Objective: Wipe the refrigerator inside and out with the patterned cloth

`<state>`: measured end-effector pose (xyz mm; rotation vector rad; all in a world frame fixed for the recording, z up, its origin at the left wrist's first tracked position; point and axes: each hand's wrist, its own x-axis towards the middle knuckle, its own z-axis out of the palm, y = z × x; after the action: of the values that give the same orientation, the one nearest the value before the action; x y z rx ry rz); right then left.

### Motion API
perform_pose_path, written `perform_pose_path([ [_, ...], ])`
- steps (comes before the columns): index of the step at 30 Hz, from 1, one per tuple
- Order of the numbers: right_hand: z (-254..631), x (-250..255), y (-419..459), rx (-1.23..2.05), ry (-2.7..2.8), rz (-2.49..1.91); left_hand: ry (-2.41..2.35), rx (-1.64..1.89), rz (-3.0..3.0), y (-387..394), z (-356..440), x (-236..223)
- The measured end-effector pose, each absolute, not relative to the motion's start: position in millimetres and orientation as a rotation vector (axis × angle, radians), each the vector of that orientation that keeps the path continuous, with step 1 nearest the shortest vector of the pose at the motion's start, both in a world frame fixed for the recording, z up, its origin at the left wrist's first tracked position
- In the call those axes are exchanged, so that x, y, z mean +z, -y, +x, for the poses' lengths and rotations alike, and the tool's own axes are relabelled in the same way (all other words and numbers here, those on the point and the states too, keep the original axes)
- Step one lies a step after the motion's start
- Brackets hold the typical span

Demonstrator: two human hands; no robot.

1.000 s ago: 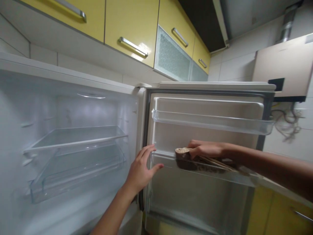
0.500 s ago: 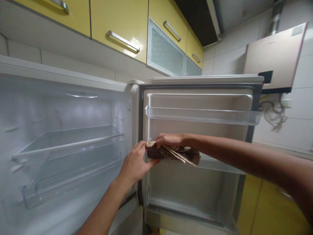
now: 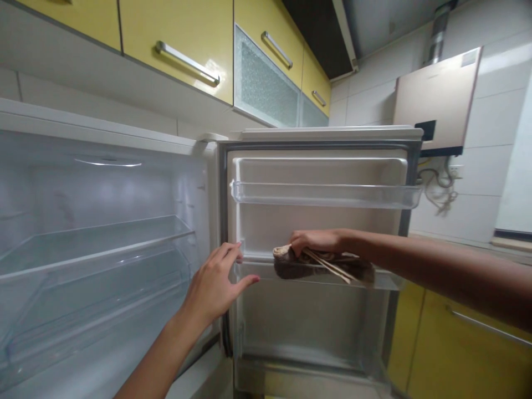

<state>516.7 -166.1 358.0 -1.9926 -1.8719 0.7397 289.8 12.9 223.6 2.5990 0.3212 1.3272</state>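
My right hand [image 3: 315,241] grips the top of a brown folded cloth [image 3: 294,267] with a patterned face and cream edges. Two cream strips stick out below my fingers. The cloth is at the middle door shelf [image 3: 390,281], partly seen through its clear front; whether it rests on the shelf floor is hidden. My left hand [image 3: 214,282] is open, fingers and thumb apart, at that shelf's left end and apart from the cloth.
The fridge door [image 3: 316,221] stands wide open, with a clear upper shelf [image 3: 324,195] and a bottom shelf [image 3: 307,379]. At left are a glass shelf [image 3: 103,238] and a clear drawer [image 3: 95,305]. Yellow cabinets [image 3: 178,27] hang above; a water heater [image 3: 436,102] is at right.
My left hand has let go of the cloth and opened. My right hand has carried the cloth to the right along the door shelf. The view has turned slightly right.
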Motion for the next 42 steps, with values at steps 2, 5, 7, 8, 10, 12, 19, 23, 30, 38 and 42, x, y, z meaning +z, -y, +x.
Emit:
perform_pose_path([
  [2, 519, 355, 155, 0.757, 1.888, -1.960, -0.348, 1.289, 2.643, -13, 288, 226],
  [5, 534, 360, 165, 0.917, 1.951, -1.969, -0.387, 1.241, 2.702, -16, 282, 229],
  [7, 544, 364, 180, 1.014, 1.956, -1.985, -0.386, 1.265, 2.745, -16, 279, 231],
  [8, 547, 364, 187, 1.039, 1.945, -1.986, -0.369, 1.292, 2.778, -14, 278, 234],
  [10, 548, 362, 192, 1.033, 1.901, -1.949, -0.316, 1.338, 2.844, -4, 281, 244],
  [12, 545, 355, 189, 0.977, 1.882, -1.882, -0.237, 1.273, 2.870, 14, 290, 259],
  [19, 551, 339, 187, 0.653, 1.830, -1.814, -0.207, 0.635, 2.730, 65, 332, 302],
  [23, 564, 341, 205, 0.626, 1.771, -1.873, -0.187, 0.565, 2.738, 64, 336, 299],
  [30, 564, 339, 209, 0.663, 1.803, -1.845, -0.248, 0.455, 2.750, 63, 342, 302],
  [38, 558, 336, 210, 0.733, 1.783, -1.804, -0.322, 0.507, 2.807, 64, 341, 300],
  [42, 560, 338, 215, 0.700, 1.809, -1.828, -0.010, 1.019, 2.807, 61, 322, 265],
])
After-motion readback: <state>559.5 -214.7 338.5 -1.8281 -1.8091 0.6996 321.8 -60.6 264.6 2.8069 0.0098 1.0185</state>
